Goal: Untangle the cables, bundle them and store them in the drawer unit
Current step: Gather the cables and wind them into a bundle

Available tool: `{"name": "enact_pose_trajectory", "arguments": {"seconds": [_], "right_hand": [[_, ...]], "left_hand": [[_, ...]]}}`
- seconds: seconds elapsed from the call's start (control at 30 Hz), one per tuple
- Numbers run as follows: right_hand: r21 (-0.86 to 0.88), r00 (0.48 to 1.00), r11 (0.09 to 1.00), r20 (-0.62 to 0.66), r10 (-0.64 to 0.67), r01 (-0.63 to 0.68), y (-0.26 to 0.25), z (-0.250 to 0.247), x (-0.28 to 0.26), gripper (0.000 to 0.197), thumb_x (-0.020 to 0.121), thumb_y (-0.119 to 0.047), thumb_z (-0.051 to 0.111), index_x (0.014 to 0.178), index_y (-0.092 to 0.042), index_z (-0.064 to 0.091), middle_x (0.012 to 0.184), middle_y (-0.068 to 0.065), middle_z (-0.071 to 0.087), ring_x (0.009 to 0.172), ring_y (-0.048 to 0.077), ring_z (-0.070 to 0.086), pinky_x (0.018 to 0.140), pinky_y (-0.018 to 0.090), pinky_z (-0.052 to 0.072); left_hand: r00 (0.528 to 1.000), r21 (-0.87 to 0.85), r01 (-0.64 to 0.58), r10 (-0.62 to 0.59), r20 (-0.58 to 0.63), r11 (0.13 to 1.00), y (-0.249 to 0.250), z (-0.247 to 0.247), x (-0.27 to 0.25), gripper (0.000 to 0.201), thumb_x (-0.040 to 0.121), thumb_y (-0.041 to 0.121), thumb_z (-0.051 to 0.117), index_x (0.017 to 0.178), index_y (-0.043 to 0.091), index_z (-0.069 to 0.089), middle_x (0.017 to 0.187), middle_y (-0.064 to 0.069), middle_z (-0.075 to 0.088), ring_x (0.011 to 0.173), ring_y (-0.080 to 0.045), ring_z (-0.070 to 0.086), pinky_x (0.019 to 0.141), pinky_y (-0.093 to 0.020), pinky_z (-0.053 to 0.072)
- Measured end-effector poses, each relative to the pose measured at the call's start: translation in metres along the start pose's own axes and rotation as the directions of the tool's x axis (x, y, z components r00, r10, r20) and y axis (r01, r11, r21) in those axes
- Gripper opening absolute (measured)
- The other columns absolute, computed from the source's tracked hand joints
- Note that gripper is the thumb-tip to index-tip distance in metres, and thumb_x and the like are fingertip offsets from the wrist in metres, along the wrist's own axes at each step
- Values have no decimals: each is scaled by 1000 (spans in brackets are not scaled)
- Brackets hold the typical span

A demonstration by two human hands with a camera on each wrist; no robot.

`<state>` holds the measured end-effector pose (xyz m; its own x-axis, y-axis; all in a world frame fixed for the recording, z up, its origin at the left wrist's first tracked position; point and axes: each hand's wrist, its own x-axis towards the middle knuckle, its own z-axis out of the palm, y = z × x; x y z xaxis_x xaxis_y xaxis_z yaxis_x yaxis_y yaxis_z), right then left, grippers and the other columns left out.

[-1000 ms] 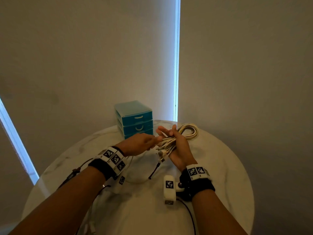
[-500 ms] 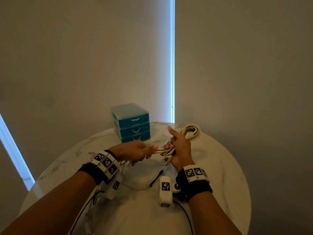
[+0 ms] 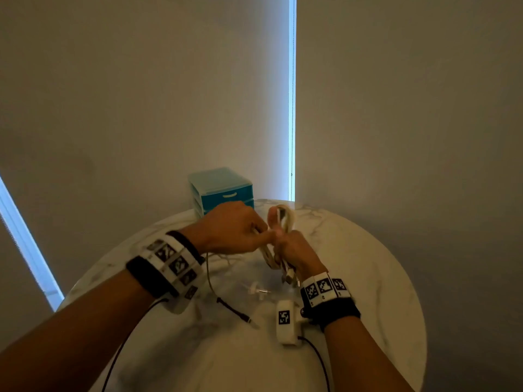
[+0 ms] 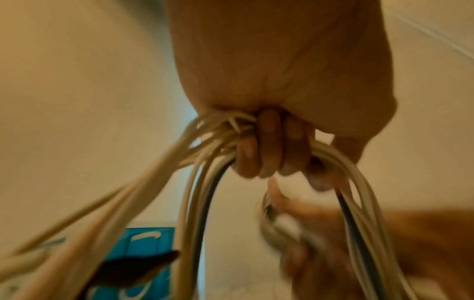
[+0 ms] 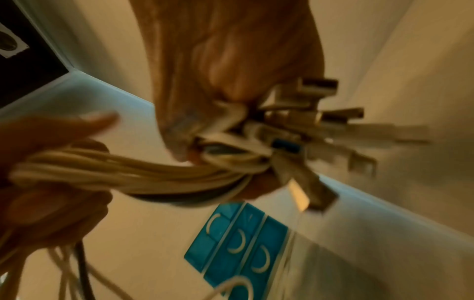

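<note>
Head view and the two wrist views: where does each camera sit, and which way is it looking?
Head: worn on the head, facing forward and down at the round table; both forearms, the left hand and the right hand show.
Left wrist: looks along the left hand at the cable bundle its fingers curl round; the right hand shows blurred.
Right wrist: looks along the right hand at the USB plugs sticking out of its grip; the left hand shows too.
Shared: all three show the cable bundle and the blue drawer unit.

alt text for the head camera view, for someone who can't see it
Both hands, left hand and right hand, grip a bundle of cream cables above a round marble table. A teal drawer unit stands behind, drawers closed; a loose black cable end lies below.
</note>
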<state>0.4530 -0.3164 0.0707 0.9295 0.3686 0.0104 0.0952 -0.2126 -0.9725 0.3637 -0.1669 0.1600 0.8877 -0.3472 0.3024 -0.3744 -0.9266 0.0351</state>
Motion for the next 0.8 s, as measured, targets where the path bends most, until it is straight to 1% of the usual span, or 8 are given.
{"name": "enact_pose_trajectory", "arguments": {"seconds": [0.1,0.17,0.3,0.37,0.5,0.6,0.67,0.8], "right_hand": [[175,953,982,302,13,-69,-6,14,-4,70,90,-89,34,90,-26,66,82,4,66,68,15,62,66,34,54],[266,902,945,426,61,-190,-15,18,-13,75,84,-94,25,88,-30,62,74,1,63,60,12,60,55,25,50],[364,838,861,533,120,-354,-26,32,-28,95,59,-105,33,90,-21,63,65,3,55,46,11,50,43,21,44],[373,841,858,528,117,-354,-25,43,-26,101,59,-109,29,98,-23,64,68,3,57,48,13,50,45,22,43],[416,810,819,578,97,-395,-25,50,-24,95,62,-109,36,98,-25,61,68,3,59,51,15,50,46,24,46],[324,790,893,610,56,-314,-22,42,-32,65,79,-77,75,101,-18,62,73,0,62,56,13,55,49,25,49],[169,788,956,609,91,-241,-18,42,-35,43,78,-43,91,99,-15,65,72,2,65,57,15,59,53,26,52],[110,832,940,507,227,-323,-15,51,-35,15,66,-18,73,71,-13,61,62,7,54,49,20,48,50,30,42]], "left_hand": [[968,-318,101,-19,250,943,-9,-30,0,38,103,58,54,95,32,81,95,8,80,88,-7,72,79,-13,48],[937,-425,163,-5,349,890,-20,-40,-4,34,101,51,61,102,23,82,103,6,79,96,-7,71,88,-20,49],[926,-465,282,-110,362,839,-40,-41,-5,42,103,49,61,107,12,80,88,5,74,78,-2,63,72,-13,47],[911,-502,339,-146,385,796,-46,-43,-1,41,107,42,60,109,4,74,79,9,68,67,1,59,63,-10,45],[900,-584,403,-189,393,705,-57,-44,3,16,106,27,65,108,11,64,65,10,61,55,-2,50,54,-16,42],[883,-537,428,-210,420,727,-64,-38,7,12,103,24,72,103,17,62,67,4,62,53,-6,50,51,-18,42],[855,-397,453,-262,448,798,-62,-36,11,32,92,45,82,101,22,61,69,4,68,58,-9,54,56,-22,46],[865,-327,448,-312,393,832,-51,-39,19,47,78,53,91,106,25,65,84,5,77,74,-11,66,70,-28,50]]}}
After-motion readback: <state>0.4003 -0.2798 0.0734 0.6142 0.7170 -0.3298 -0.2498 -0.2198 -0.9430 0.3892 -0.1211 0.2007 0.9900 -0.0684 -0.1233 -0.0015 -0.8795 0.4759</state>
